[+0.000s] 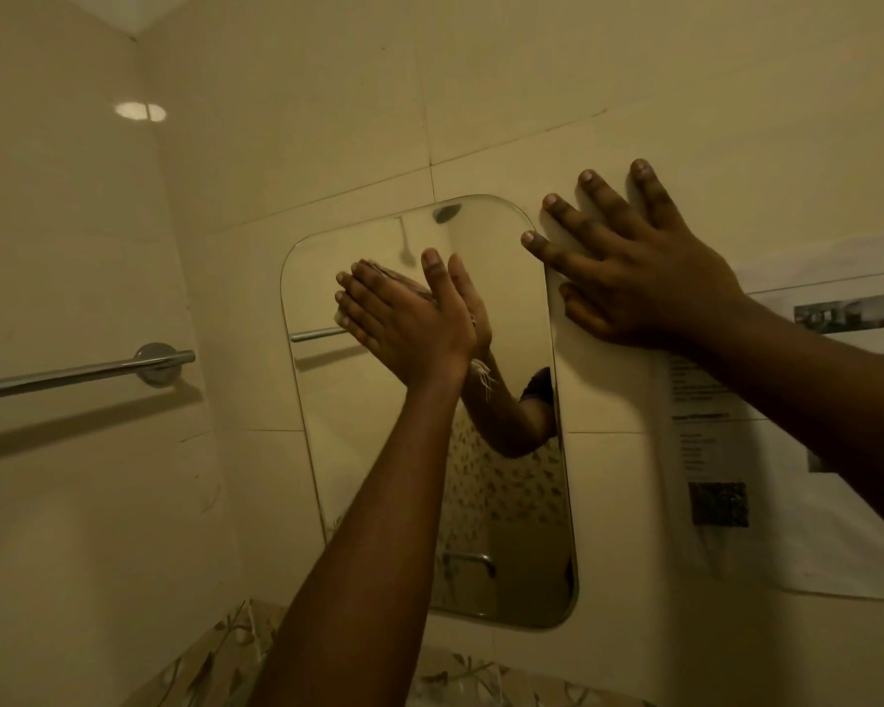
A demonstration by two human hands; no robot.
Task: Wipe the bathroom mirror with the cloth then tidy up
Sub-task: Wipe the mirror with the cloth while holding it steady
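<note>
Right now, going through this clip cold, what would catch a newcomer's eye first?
The left hand presses a cloth flat against the upper part of the wall mirror, centre frame, meeting its own reflection. The right hand lies spread on the tiles by the mirror's top right corner, near a printed sheet stuck to the wall. A chrome towel rail runs along the left wall.

Head-worn view, close, facing mirror [506,502]

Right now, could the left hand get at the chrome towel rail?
Probably yes: the left hand presses the frayed cloth on the frameless rounded mirror, and nothing stands between it and the chrome towel rail.
</note>
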